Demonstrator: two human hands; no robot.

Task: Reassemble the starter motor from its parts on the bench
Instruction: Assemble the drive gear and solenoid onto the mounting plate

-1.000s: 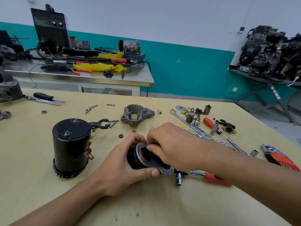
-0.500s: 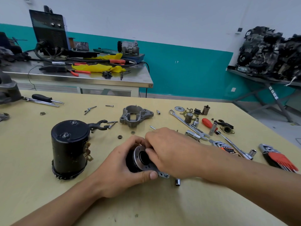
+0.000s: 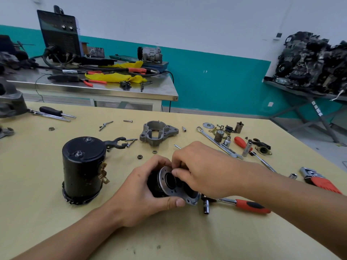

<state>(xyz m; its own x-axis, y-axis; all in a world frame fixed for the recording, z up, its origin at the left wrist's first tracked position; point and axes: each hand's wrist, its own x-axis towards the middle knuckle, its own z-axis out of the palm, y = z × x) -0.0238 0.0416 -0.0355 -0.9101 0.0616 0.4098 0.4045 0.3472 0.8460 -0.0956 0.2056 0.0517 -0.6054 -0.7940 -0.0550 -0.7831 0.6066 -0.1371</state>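
Work sits just below centre of frame: your left hand [image 3: 142,194] is wrapped round a short black cylinder [image 3: 154,186] while your right hand [image 3: 202,171] pinches the upper rim of the grey flanged plate [image 3: 177,194] on its face. Outward, the black motor body [image 3: 82,169] stands alone at left, the cast end housing [image 3: 158,132] lies above centre, and loose nuts [image 3: 139,157] dot the bench [image 3: 37,212], so you look early on, with most joining left.

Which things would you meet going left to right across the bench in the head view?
Left nut → black motor case → grey housing → washer → red screwdriver → hex-key set
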